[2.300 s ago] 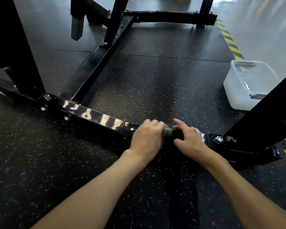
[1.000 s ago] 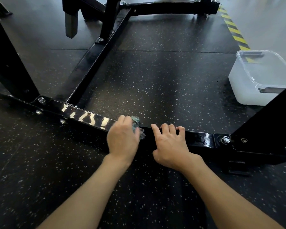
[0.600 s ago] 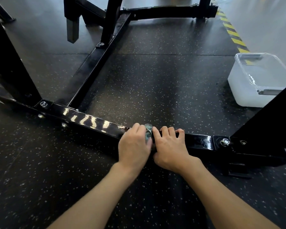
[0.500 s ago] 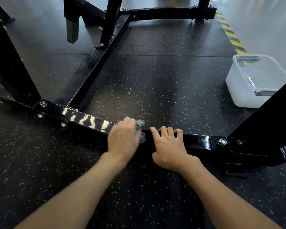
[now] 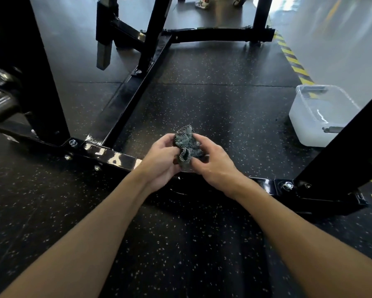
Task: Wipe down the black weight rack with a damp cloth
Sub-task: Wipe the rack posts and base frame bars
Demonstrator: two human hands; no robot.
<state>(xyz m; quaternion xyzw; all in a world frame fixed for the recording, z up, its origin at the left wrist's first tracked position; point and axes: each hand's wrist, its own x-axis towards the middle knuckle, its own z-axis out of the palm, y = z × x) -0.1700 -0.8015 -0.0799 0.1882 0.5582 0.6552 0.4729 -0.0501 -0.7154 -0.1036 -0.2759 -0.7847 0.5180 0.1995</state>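
Both hands have lifted off the glossy black steel rack bar point(image 5: 116, 159); left hand point(image 5: 161, 161) and right hand point(image 5: 213, 163) together clutch the crumpled grey mesh-patterned cloth point(image 5: 186, 145).

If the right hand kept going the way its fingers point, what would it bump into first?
The cloth: the right hand pinches it, aimed up and left. Just past it is the left hand, holding the other side. Nothing else seems to lie between them.
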